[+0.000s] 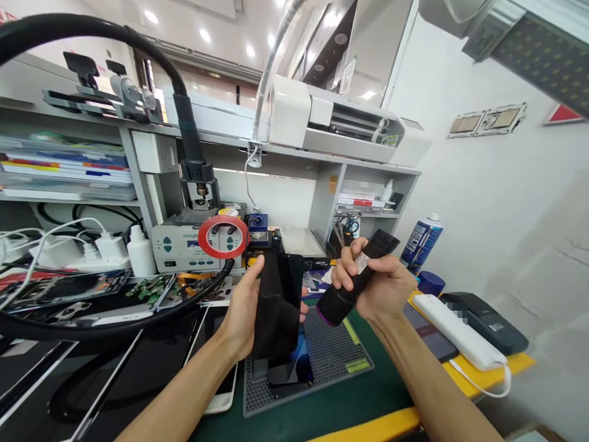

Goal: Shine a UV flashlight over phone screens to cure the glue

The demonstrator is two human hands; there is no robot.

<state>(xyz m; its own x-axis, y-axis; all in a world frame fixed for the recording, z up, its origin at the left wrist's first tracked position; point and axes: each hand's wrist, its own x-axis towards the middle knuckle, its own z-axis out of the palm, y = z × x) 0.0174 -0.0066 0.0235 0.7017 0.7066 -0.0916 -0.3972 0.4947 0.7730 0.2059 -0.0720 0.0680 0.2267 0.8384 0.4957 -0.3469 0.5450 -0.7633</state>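
Fingers wrapped behind it, tips showing at its right edge, thumb pressed on the left edge: grips with the left hand [242, 310] a black phone [278, 301]. Holds it upright, dark face toward the camera, just above the near-left part of the grey mat [331, 356].

Curls the fingers of the right hand [381, 282] close together round a black torch [354, 279]. Holds it tilted above the middle of the mat, purple-ringed head lowest and turned toward the phone, near its right edge yet apart from it. Shows a small white label up by the knuckles.

Lying flat on the mat, directly beneath the held phone and partly hidden by it: a second phone [289, 368].

Behind the mat, at the back of the bench: a grey rework station [184, 242] with a red tape ring [224, 236] against its front, and a white bottle [140, 252] just left of that.

Left of the mat: opened phones [138, 294] and loose screens, with a thick black hose [69, 333] curving across them.

Right of the mat and further back: a blue spray can [421, 242], upright by the wall.

Right of the mat, nearer: a long white power strip [460, 331], and beyond it a black boxy device [488, 319].
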